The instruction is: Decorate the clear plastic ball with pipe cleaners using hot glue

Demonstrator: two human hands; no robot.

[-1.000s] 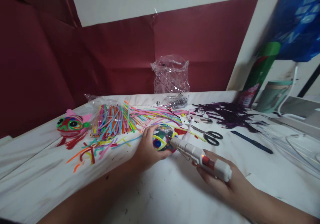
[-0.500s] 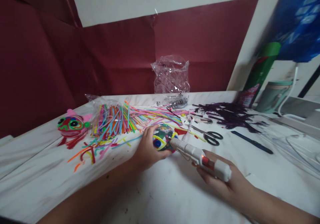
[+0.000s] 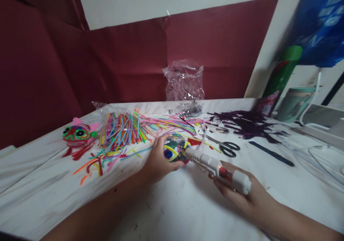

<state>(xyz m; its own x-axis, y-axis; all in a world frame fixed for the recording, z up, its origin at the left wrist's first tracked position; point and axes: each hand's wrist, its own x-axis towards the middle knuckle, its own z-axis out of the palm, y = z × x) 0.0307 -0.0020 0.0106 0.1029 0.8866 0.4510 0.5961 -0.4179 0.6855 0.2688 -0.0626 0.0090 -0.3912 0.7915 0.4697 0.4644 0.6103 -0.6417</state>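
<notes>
My left hand is wrapped round the near left side of a dark, rounded craft figure with yellow-rimmed blue eyes. A white hot glue gun with a small orange light is gripped in my right hand. Its nozzle points at the front of the figure, between the eyes; whether the tip touches, I cannot tell. Behind the figure lie scissors with black handles. Many coloured pipe cleaners are bunched to the left of it, partly inside a clear bag.
A finished-looking pink and red figure sits at the far left, with cut pipe cleaner bits near it. Dark purple strands, a dark blue strip and a green lidded cup are on the right. A clear plastic bag stands at the back.
The glue gun in my right hand has shifted slightly right, its nozzle drawing a little away from its earlier spot. My left hand and the craft figure have hardly moved.
</notes>
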